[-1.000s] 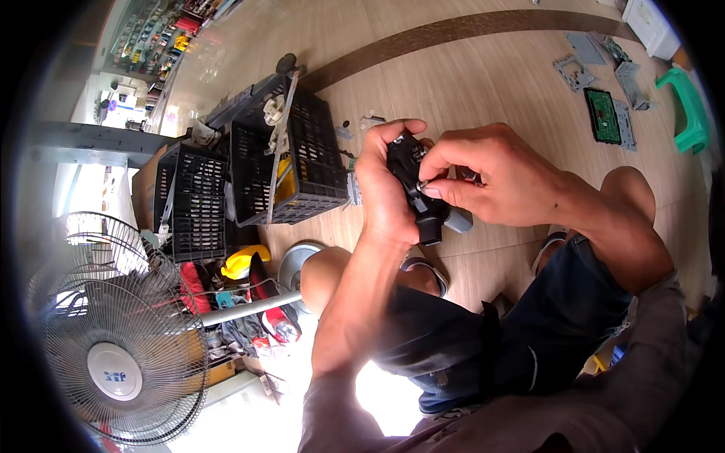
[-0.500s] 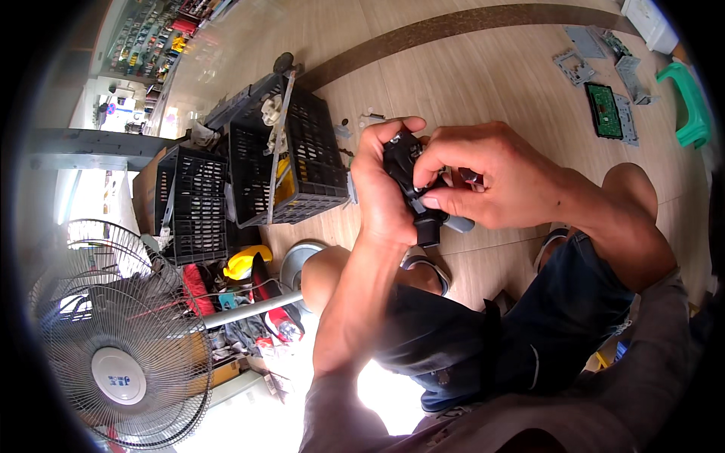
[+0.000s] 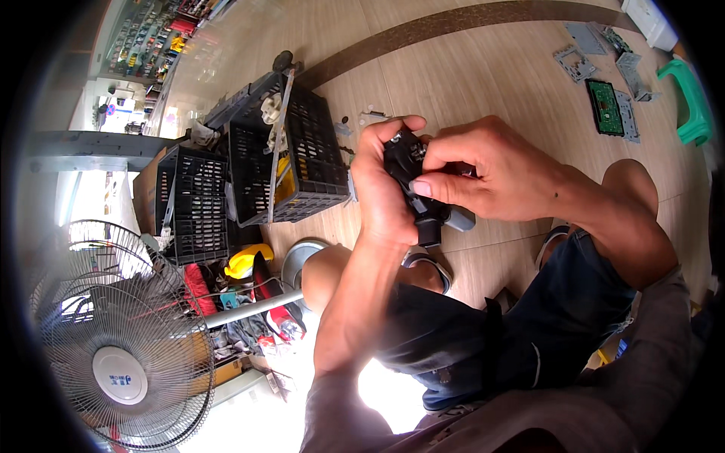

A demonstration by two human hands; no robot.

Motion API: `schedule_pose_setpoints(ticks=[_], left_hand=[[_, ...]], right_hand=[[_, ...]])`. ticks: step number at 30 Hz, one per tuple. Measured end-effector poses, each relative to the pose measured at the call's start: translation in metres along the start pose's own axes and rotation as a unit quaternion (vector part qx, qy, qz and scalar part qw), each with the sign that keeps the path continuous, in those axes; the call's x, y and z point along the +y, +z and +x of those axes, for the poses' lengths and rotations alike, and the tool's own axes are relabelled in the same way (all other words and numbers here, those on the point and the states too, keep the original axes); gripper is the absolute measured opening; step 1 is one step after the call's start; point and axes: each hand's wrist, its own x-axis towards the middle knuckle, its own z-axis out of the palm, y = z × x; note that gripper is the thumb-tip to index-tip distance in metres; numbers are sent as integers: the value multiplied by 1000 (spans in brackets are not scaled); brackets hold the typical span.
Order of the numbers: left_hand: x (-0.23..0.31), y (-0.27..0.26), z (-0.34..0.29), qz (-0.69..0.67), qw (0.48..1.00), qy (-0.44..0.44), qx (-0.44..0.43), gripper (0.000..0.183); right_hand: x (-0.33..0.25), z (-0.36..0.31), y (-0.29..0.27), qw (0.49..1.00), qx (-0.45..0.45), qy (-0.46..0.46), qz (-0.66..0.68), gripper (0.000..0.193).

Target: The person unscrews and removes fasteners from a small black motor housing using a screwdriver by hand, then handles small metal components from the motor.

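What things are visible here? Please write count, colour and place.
Black device: 1, black, in left hand
Crates: 2, black, left of hands
Fan: 1, grey, lower left
Yellow object: 1, yellow, below crates
Basin: 1, grey, beside left knee
Clutter: uncountable, mixed colours, near fan
Framed circuit board: 1, green, floor, upper right
Metal pieces: several, grey, around board
Stool-like piece: 1, green, right edge
White container: 1, white, top right
Shelved goods: many, mixed colours, upper left
Sandals: 2, dark, on feet
Left hand: 1, bare, holding device
Right hand: 1, bare, at device
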Motion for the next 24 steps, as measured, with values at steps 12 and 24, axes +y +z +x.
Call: schedule_pose_setpoints(ticks=[12, 24], left_hand=[[5, -10, 3, -38, 998, 2, -46, 36], [7, -10, 1, -42, 997, 2, -61, 35]], right_hand=[[-4, -3, 7, 990, 93, -99, 33, 16], [-5, -2, 9, 989, 104, -83, 68, 13]])
